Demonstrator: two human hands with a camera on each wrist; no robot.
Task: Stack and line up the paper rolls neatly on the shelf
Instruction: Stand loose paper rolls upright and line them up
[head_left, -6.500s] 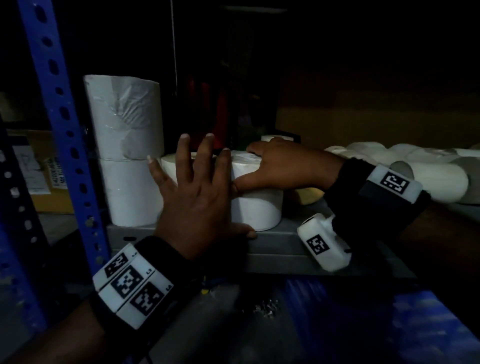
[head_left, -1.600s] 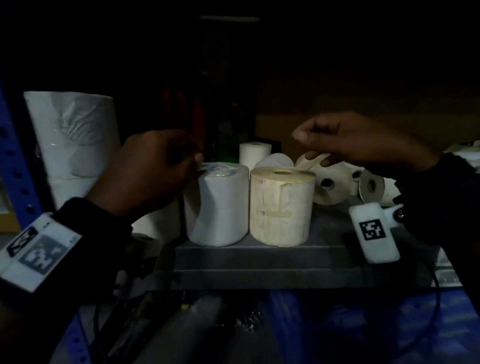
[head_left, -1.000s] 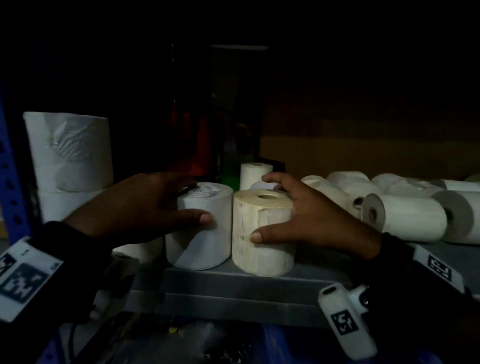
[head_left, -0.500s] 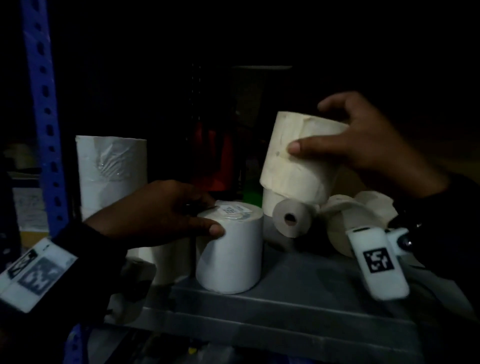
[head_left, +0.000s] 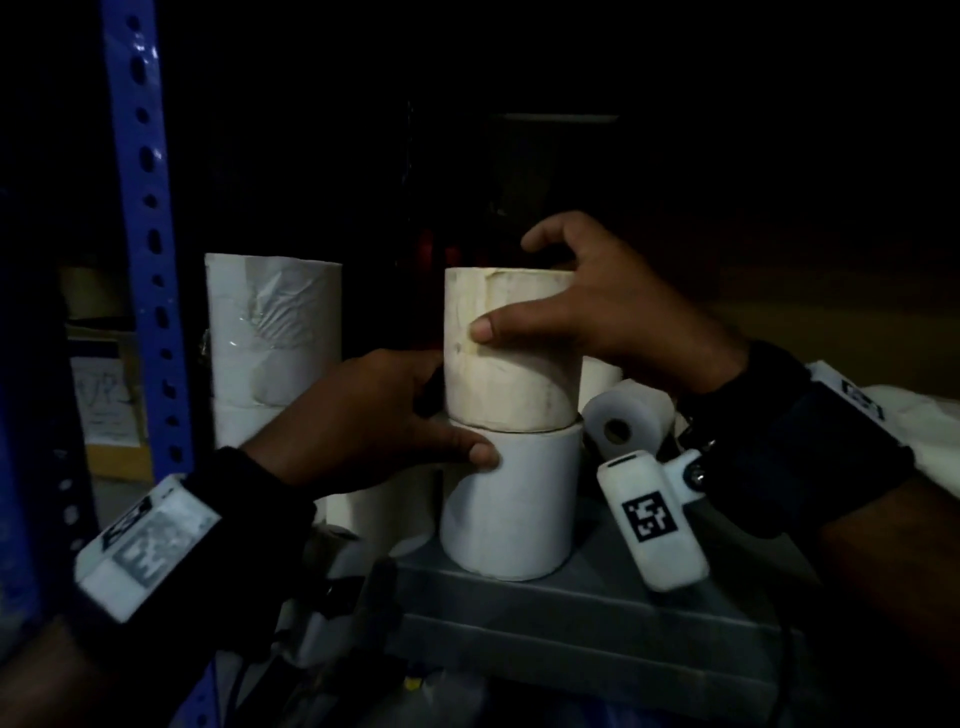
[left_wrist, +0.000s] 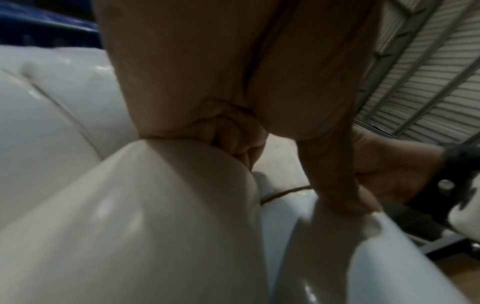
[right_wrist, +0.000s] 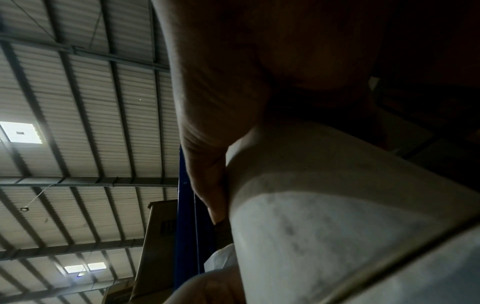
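Observation:
A cream paper roll (head_left: 511, 358) stands upright on a white paper roll (head_left: 511, 514) near the front of the grey shelf (head_left: 571, 597). My right hand (head_left: 545, 301) grips the cream roll, thumb on its front and fingers curled over its top. My left hand (head_left: 436, 421) holds the white roll from the left, thumb across its upper front. The right wrist view shows my thumb (right_wrist: 207, 174) pressed on the cream roll (right_wrist: 311, 205). In the left wrist view my palm curls round a white roll (left_wrist: 130, 226).
Two plastic-wrapped rolls (head_left: 272, 322) are stacked at the left by the blue perforated upright (head_left: 140, 234). Another white roll (head_left: 384, 509) stands behind my left hand. A small roll (head_left: 618, 421) lies on its side at the right, with more pale rolls beyond it.
My right hand lifted the cream roll off the shelf and has brought it down and left onto the white roll. My left hand has stayed on the white roll.

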